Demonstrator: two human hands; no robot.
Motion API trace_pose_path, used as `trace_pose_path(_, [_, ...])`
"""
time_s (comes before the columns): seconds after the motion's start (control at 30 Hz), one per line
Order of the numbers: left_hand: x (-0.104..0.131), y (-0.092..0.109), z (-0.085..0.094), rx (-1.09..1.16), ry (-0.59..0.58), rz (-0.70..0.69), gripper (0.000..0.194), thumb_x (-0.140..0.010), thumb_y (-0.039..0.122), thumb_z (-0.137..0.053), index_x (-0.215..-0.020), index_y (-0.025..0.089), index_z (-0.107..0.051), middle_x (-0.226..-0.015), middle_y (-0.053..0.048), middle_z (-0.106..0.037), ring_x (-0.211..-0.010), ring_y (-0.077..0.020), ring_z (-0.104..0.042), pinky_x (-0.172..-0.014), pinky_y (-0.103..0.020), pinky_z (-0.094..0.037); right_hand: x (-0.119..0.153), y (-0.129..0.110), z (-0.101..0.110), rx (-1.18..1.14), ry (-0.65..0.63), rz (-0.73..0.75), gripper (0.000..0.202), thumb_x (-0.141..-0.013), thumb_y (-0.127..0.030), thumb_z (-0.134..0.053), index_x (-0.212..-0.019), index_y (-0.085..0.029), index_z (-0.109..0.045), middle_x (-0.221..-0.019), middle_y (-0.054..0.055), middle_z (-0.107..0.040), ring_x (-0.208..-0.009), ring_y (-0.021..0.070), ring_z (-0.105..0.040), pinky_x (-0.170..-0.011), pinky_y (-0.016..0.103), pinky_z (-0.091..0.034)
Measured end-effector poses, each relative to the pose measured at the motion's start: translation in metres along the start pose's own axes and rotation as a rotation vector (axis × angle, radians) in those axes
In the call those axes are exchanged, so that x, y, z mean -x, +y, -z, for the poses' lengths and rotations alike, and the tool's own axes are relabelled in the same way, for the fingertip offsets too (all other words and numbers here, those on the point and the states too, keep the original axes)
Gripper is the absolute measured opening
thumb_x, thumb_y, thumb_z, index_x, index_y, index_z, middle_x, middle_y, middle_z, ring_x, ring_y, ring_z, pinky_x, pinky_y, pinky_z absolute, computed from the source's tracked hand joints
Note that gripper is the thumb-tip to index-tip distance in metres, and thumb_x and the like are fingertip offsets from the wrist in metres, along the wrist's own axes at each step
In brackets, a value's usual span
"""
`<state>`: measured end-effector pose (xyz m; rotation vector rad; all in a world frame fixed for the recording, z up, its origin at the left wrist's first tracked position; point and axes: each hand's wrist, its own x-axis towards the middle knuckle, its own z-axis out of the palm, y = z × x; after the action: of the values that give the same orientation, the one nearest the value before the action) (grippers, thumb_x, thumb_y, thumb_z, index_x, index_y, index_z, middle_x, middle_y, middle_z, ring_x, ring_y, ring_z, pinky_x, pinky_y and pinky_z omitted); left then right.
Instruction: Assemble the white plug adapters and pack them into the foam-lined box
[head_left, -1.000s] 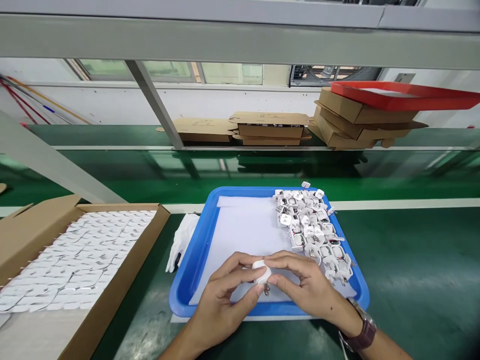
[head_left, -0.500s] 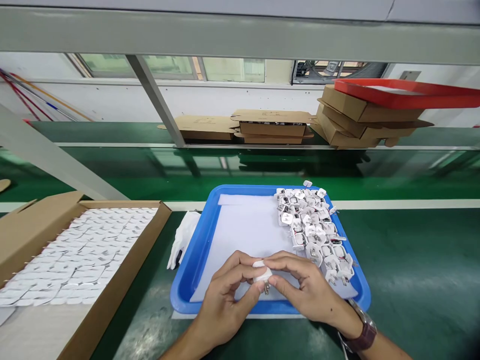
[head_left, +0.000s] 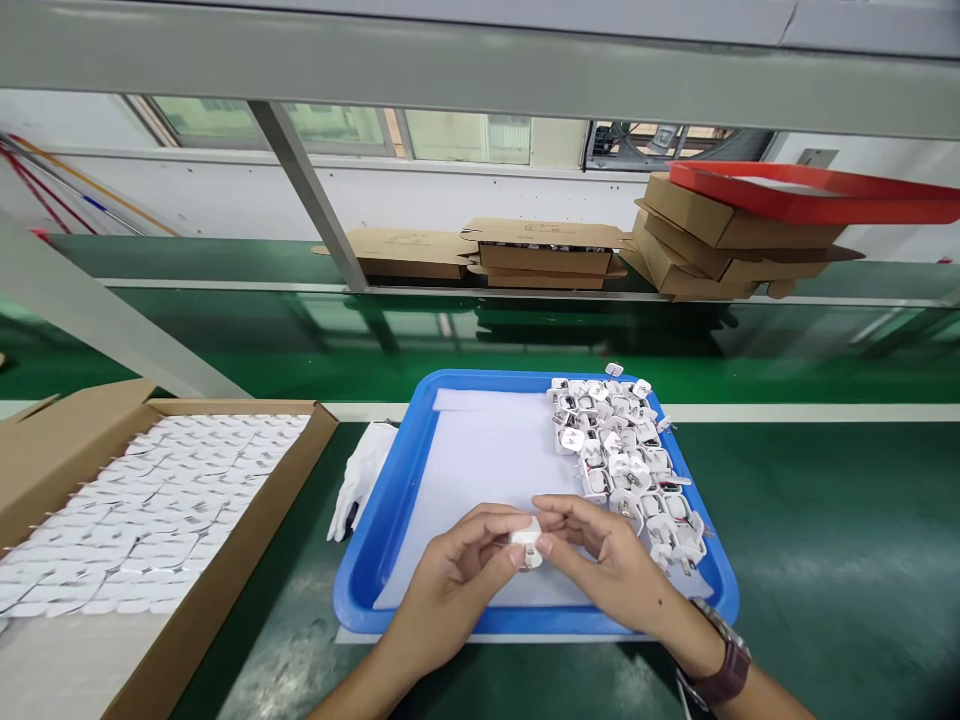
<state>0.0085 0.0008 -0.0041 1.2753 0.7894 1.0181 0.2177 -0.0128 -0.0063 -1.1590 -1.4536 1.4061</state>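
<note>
A small white plug housing (head_left: 526,536) is pinched between both hands over the near part of a blue tray (head_left: 349,590). My left hand (head_left: 461,575) grips its left side with thumb and fingers. On its right side, my right hand (head_left: 600,560) holds it with the thumb and fingertips. White paper (head_left: 487,450) lines the tray. Many white plug housings (head_left: 619,440), some with metal prongs and wires showing, lie crowded along the tray's right side.
An open cardboard box (head_left: 247,530) with rows of white parts stands at the left. A white glove (head_left: 364,470) lies beside the tray. Cardboard boxes (head_left: 544,260) and a red tray (head_left: 825,205) sit at the back.
The housing has turned between my fingers, and its pronged side now faces more toward the camera. My right fingers have lifted slightly and shifted.
</note>
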Motion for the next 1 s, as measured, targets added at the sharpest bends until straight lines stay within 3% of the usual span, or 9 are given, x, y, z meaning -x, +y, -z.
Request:
trace_pose_path(0.17, [0.0,0.003,0.007,0.058,-0.021,0.156,0.029,-0.094,0.037,-0.071,-0.118,0.022,-0.078,-0.106,-0.009,-0.079,-0.093,-0.0238,-0.073,-0.092,-0.039,-0.062,-0.002,-0.006,0.003,-0.028,0.015,-0.026,0.038,-0.098,-0.05,-0.065,-0.126,-0.025,-0.069,-0.113,0.006,-0.078,-0.11,0.0231,-0.072,-0.102,0.041,-0.057])
trace_pose_path(0.33, [0.0,0.001,0.008,0.056,-0.019,0.076,0.026,-0.095,0.032,-0.07,-0.119,0.025,-0.078,-0.126,-0.01,-0.072,-0.109,-0.0254,-0.07,-0.092,-0.034,-0.061,-0.002,-0.007,0.002,-0.051,-0.008,-0.027,0.041,-0.094,-0.05,-0.071,-0.126,-0.025,-0.068,-0.117,0.007,-0.076,-0.112,0.0238,-0.071,-0.103,0.042,-0.057])
trace_pose_path(0.47, [0.001,-0.001,0.009,0.008,-0.045,0.031,0.025,-0.097,0.028,-0.067,-0.12,0.026,-0.077,-0.129,-0.01,-0.068,-0.116,-0.0256,-0.067,-0.101,-0.037,-0.057,-0.002,-0.006,0.002,-0.063,-0.033,0.0,0.042,-0.093,-0.048,-0.073,-0.128,-0.024,-0.067,-0.118,0.007,-0.075,-0.113,0.023,-0.07,-0.103,0.041,-0.057])
trace_pose_path(0.6, [0.003,-0.009,0.009,0.035,-0.071,0.006,0.04,-0.092,0.026,-0.073,-0.131,0.028,-0.069,-0.137,-0.011,-0.059,-0.117,-0.026,-0.067,-0.1,-0.037,-0.058,-0.002,-0.006,0.002,-0.05,-0.021,-0.006,0.037,-0.097,-0.047,-0.068,-0.127,-0.025,-0.069,-0.119,0.006,-0.076,-0.113,0.0221,-0.071,-0.103,0.039,-0.056])
trace_pose_path(0.73, [0.001,-0.017,0.005,-0.093,0.014,-0.012,0.046,-0.08,0.019,-0.081,-0.124,0.029,-0.071,-0.134,-0.01,-0.055,-0.115,-0.0244,-0.066,-0.092,-0.032,-0.062,-0.003,-0.005,0.003,-0.058,-0.025,-0.01,0.037,-0.097,-0.049,-0.067,-0.126,-0.025,-0.069,-0.117,0.006,-0.077,-0.113,0.0232,-0.072,-0.105,0.042,-0.056])
trace_pose_path(0.83, [-0.003,-0.018,0.003,-0.23,0.071,-0.092,0.04,-0.083,0.016,-0.076,-0.12,0.028,-0.071,-0.119,-0.008,-0.058,-0.109,-0.0222,-0.067,-0.09,-0.033,-0.063,-0.005,-0.003,0.003,-0.04,-0.017,-0.007,0.039,-0.097,-0.051,-0.067,-0.127,-0.025,-0.068,-0.119,0.007,-0.077,-0.115,0.0247,-0.072,-0.107,0.044,-0.055])
trace_pose_path(1.0, [0.005,0.008,0.006,-0.383,0.157,-0.197,0.035,-0.082,0.018,-0.077,-0.116,0.023,-0.068,-0.111,-0.008,-0.067,-0.095,-0.0204,-0.069,-0.082,-0.032,-0.061,-0.001,0.004,0.003,0.054,0.015,-0.027,0.044,-0.094,-0.057,-0.066,-0.124,-0.025,-0.071,-0.123,0.01,-0.077,-0.117,0.029,-0.072,-0.108,0.045,-0.055])
